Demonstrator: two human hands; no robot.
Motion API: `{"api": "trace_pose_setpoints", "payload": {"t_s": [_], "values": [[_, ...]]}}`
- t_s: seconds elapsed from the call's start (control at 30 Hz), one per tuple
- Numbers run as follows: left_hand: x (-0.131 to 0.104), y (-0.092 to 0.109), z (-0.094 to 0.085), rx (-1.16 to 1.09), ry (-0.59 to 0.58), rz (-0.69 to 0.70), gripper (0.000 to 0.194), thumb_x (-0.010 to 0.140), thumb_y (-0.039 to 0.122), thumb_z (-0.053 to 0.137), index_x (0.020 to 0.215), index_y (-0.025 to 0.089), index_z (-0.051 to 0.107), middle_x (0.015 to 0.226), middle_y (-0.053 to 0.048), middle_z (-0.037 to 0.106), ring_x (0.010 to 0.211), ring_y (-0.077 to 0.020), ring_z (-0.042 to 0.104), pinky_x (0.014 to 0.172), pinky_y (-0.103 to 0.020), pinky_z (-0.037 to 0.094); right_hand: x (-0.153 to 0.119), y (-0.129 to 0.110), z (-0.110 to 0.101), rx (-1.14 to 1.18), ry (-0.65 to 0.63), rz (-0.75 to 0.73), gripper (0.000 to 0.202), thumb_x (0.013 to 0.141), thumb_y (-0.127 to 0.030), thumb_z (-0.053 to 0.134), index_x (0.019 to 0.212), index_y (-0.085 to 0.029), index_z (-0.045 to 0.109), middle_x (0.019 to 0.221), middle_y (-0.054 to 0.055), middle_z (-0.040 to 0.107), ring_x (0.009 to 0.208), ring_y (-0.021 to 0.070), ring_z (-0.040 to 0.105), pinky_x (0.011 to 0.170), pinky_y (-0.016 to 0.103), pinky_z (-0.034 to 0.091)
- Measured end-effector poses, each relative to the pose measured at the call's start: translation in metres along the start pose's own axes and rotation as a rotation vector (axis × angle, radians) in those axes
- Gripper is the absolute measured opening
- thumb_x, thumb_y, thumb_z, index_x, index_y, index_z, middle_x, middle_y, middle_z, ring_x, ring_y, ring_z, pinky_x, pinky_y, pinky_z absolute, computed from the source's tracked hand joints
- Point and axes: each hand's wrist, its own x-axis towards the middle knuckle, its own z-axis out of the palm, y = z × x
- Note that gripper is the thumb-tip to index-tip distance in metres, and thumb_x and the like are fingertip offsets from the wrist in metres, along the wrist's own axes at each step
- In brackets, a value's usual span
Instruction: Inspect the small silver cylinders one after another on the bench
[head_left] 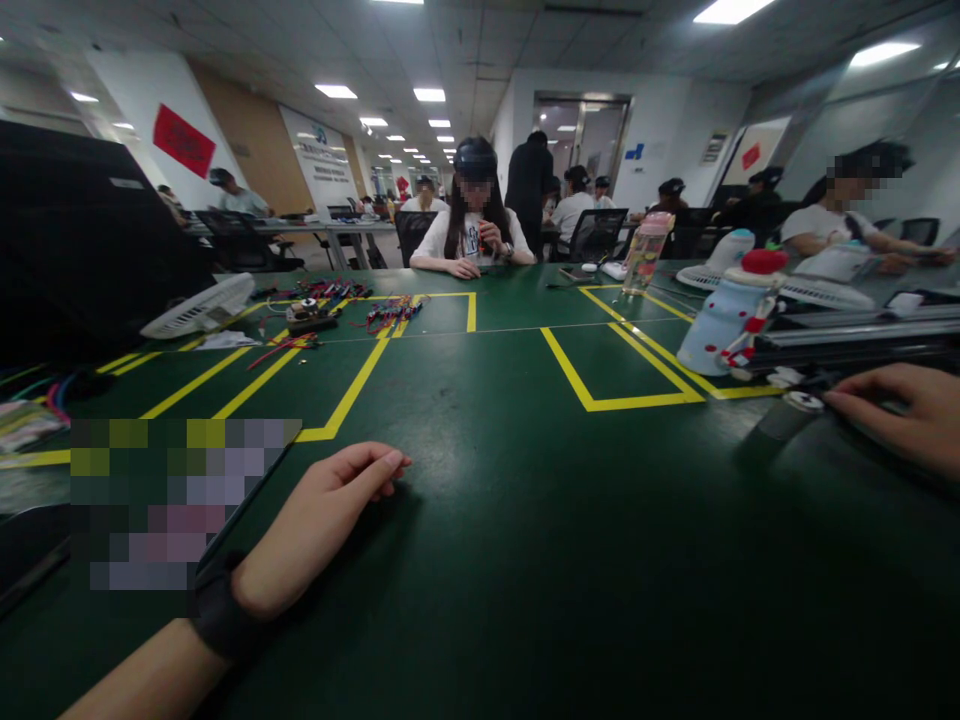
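Note:
On the green table, my left hand rests with its fingers curled and the thumb pressed against them; whatever it may hold is too small or hidden to make out. A dark band circles that wrist. At the right edge, my right hand lies beside a small dark cylinder with a silvery top, its fingertips close to the top's rim. Whether they touch it is unclear. A light blue bottle with a red top stands behind the cylinder.
A flat, blurred-out panel lies left of my left forearm. Bundles of coloured wires sit at the back left. A clear bottle and white fans stand at the back right. A person sits across the table.

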Motion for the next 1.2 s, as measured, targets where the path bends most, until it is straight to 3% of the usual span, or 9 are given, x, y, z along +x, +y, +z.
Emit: {"api": "trace_pose_setpoints", "payload": {"t_s": [0.3,0.47,0.7,1.2], "values": [[0.001,-0.001,0.000,-0.022,-0.013,-0.016,0.033,0.084,0.053,0.055,0.090,0.024,0.068,0.084,0.000,0.066,0.080,-0.0195,0.057,0.072,-0.028,0.043,-0.006,-0.013,-0.001,-0.075,0.016,-0.036,0.029,0.084,-0.038,0.055,0.097,-0.014,0.064,0.103,0.012,0.061,0.084,0.0158,0.054,0.079,0.031,0.039],[0.002,-0.003,0.000,-0.012,-0.028,-0.016,0.034,0.085,0.054,0.053,0.092,0.024,0.067,0.080,0.001,0.064,0.078,-0.0191,0.057,0.071,-0.028,0.042,0.002,-0.002,0.007,-0.133,0.063,-0.151,0.038,0.083,-0.045,0.051,0.102,-0.015,0.063,0.106,0.012,0.060,0.088,0.0180,0.054,0.082,0.032,0.040],[0.002,-0.005,0.000,-0.023,-0.016,-0.019,0.036,0.083,0.055,0.055,0.091,0.023,0.067,0.079,0.001,0.064,0.078,-0.0190,0.057,0.071,-0.028,0.042,0.011,0.014,0.014,-0.191,0.105,-0.195,0.049,0.079,-0.058,0.041,0.101,-0.020,0.063,0.106,0.008,0.061,0.091,0.0215,0.056,0.083,0.036,0.044],[0.002,-0.006,-0.001,-0.048,-0.031,-0.039,0.035,0.084,0.055,0.055,0.093,0.024,0.068,0.083,0.001,0.065,0.080,-0.0194,0.057,0.070,-0.027,0.042,0.011,0.015,0.013,-0.184,0.091,-0.198,0.046,0.082,-0.053,0.040,0.106,-0.019,0.062,0.110,0.011,0.060,0.093,0.0205,0.056,0.085,0.034,0.042]]}}
